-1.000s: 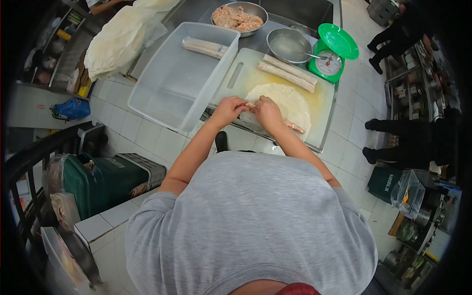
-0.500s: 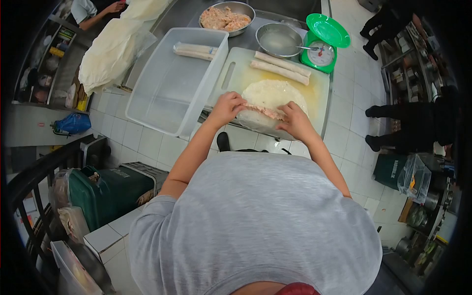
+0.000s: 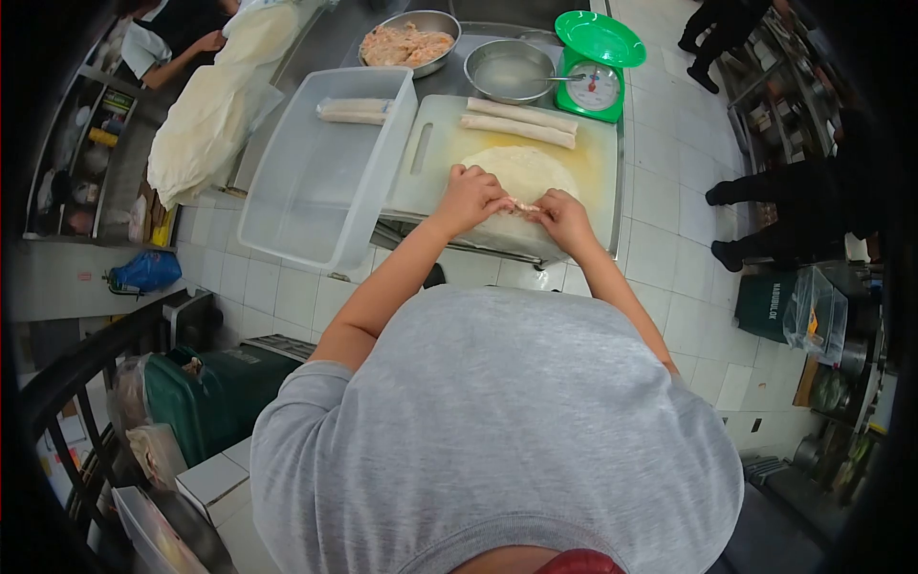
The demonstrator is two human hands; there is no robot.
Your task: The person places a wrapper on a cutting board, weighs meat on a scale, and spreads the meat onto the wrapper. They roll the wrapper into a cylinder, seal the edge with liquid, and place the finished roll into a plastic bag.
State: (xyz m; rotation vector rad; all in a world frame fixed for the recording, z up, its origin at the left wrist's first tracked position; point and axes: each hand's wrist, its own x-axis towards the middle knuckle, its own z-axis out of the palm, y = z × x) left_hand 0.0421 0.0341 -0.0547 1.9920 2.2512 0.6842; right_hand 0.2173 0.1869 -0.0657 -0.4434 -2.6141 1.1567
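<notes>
A round pale wrapper [image 3: 521, 165] lies on the cutting board [image 3: 598, 172], with a strip of pinkish filling [image 3: 519, 208] across its near part. My left hand [image 3: 470, 198] has its fingers bent and pressed on the strip's left end. At the right end, the fingers of my right hand [image 3: 564, 220] close on the filling. The two hands are a short gap apart. Two finished-looking pale rolls [image 3: 521, 124] lie side by side at the board's far edge.
Left of the board stands a clear plastic tub [image 3: 316, 182] holding wrapped rolls [image 3: 354, 111]. Beyond are a bowl of filling [image 3: 409, 44], a metal bowl of liquid [image 3: 512, 71] and a green scale [image 3: 593, 86]. Stacked wrappers [image 3: 196, 134] lie left, near another person [image 3: 172, 43].
My hands have come closer together over the filling, and less of the strip shows between them. The whole view has shifted, with the board and bowls now further left.
</notes>
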